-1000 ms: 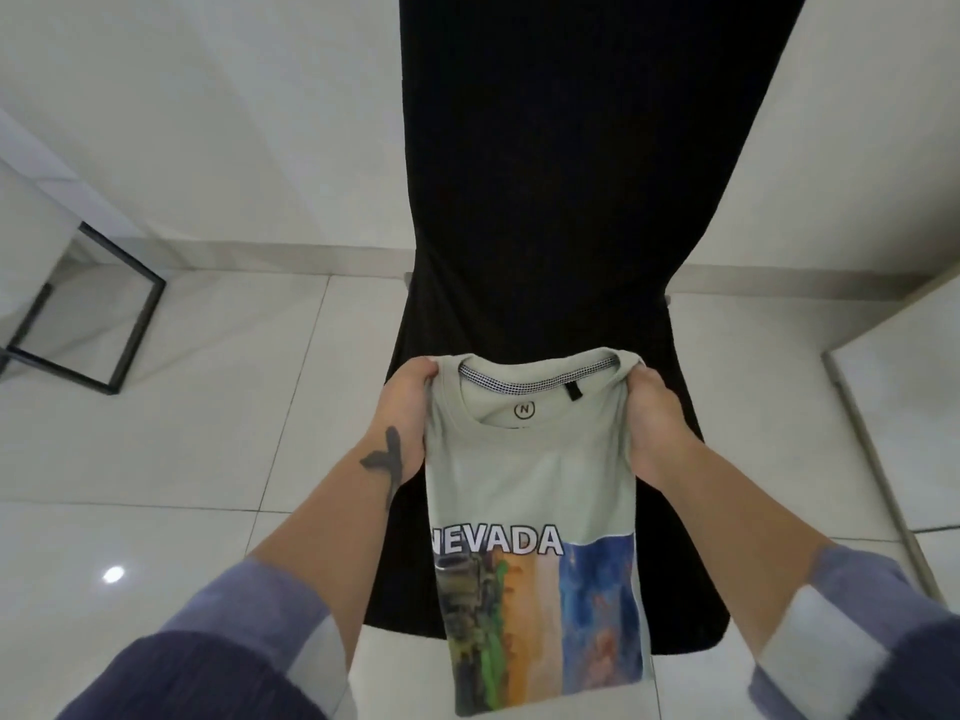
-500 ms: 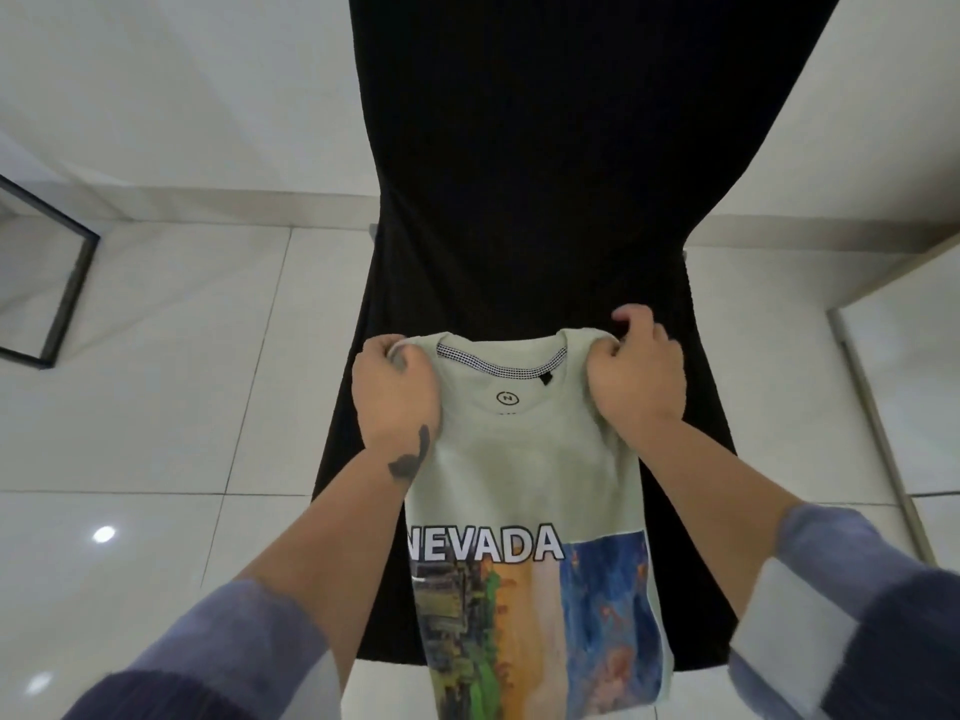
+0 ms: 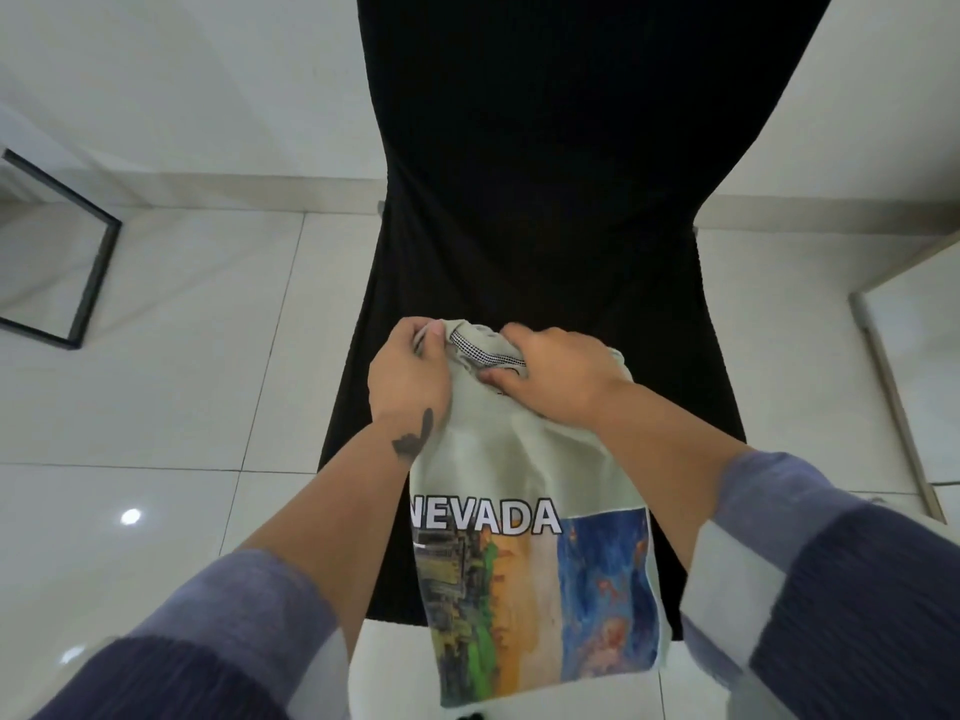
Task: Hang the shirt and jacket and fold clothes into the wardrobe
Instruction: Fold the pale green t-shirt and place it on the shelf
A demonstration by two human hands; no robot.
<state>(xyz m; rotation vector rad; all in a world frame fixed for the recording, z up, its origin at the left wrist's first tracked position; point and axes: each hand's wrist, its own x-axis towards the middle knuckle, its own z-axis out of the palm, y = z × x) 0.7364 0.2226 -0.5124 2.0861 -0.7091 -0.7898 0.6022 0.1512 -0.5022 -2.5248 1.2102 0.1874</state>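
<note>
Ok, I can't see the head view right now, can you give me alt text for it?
Both hands grip the collar of a pale green NEVADA T-shirt, left hand and right hand close together, bunching the neckline. The shirt hangs down in front of a black-covered chair on a white tiled floor.

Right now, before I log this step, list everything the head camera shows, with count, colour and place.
T-shirt: one, pale green with NEVADA print, held over the chair seat, collar bunched.
Chair: one, black fabric cover, centre, against the wall.
Frame: one, black, on the floor at left.
Floor tiles: white, glossy, all around.
Panel: one, pale, right edge; what it belongs to is unclear.
Sleeves: two, blue and white, bottom corners.
Left hand: grips the collar's left side.
Right hand: grips the collar's right side.
</note>
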